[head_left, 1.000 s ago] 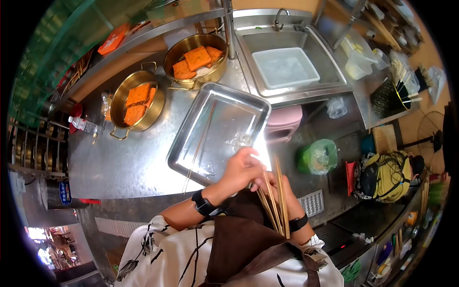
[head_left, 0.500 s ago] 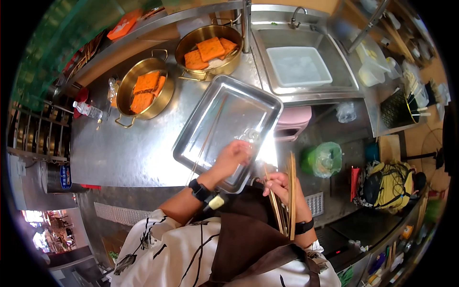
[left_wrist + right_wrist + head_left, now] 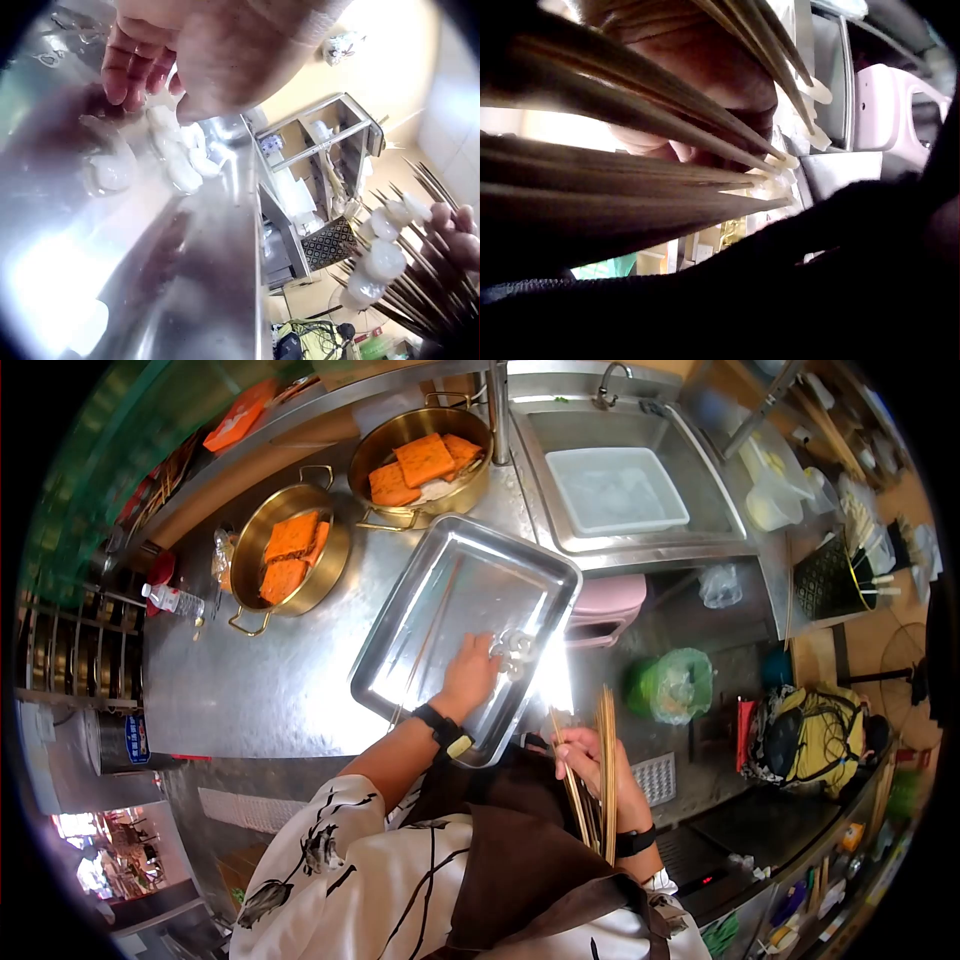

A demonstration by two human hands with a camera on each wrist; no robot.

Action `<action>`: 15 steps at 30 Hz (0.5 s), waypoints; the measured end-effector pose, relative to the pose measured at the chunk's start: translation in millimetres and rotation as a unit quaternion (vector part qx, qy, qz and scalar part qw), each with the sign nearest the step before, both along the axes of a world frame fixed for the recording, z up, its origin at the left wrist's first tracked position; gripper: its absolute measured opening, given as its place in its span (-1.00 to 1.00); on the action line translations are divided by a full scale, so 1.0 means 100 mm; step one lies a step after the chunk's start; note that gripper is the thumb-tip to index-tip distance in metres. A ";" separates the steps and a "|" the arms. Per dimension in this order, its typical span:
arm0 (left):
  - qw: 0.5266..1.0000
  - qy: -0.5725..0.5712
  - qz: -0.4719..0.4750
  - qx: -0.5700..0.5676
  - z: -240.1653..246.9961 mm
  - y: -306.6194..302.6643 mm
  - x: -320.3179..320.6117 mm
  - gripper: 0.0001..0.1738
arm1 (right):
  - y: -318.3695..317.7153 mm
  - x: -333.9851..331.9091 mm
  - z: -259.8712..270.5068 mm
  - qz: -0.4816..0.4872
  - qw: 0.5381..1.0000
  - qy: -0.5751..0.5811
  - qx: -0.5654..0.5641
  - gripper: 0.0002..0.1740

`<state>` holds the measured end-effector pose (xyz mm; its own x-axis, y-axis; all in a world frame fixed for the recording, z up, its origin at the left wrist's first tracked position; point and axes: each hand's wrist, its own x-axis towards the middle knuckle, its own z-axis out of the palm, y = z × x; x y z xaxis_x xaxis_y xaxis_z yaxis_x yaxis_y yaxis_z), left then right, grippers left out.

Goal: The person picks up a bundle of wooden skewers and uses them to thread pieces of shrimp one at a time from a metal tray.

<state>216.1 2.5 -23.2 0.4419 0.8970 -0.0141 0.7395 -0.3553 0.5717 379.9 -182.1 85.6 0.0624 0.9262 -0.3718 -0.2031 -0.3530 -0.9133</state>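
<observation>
My left hand (image 3: 468,675) reaches into the metal tray (image 3: 500,585) with fingers extended and slightly bent. In the left wrist view its fingertips (image 3: 135,97) are right at some wet, translucent white pieces (image 3: 176,161) on the tray bottom. A thin skewer (image 3: 437,615) lies along the tray's left side. Outside the tray's near right corner, my right hand (image 3: 625,790) grips a bundle of bamboo skewers (image 3: 608,725). Round white pieces (image 3: 384,259) are threaded near the skewer tips. The right wrist view shows the skewers (image 3: 630,97) close across the palm.
Two brass pots (image 3: 335,575) (image 3: 470,495) with orange slabs stand behind the tray. At the back right, a sink (image 3: 700,480) holds a white basin (image 3: 615,525). A pink stool (image 3: 607,605) and a green bin (image 3: 645,685) are below the counter's right side.
My left hand has left the skewers by my right hand and moved forward and left into the tray, to the white pieces. The right hand keeps its grip on the bundle, held slightly farther right.
</observation>
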 end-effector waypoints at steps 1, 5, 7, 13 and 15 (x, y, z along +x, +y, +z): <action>1.000 -0.003 -0.005 0.015 -0.04 0.06 0.02 -0.66 | 0.00 0.01 -0.01 0.005 1.000 -0.006 0.000 -0.78; 0.998 -0.006 -0.061 0.016 -0.05 0.20 0.07 -0.75 | -0.01 0.02 -0.03 0.003 1.000 0.003 0.001 -0.79; 0.997 0.018 -0.074 0.016 -0.06 0.22 0.07 -0.75 | -0.02 0.03 -0.06 0.004 1.000 -0.001 0.007 -0.79; 0.992 -0.051 -0.039 -0.108 -0.13 0.24 0.00 -0.77 | 0.00 0.03 0.01 0.001 1.000 0.001 0.008 -0.80; 0.956 -0.152 0.019 -0.249 0.00 0.18 -0.02 -0.79 | 0.01 0.01 0.03 0.003 1.000 -0.001 0.010 -0.80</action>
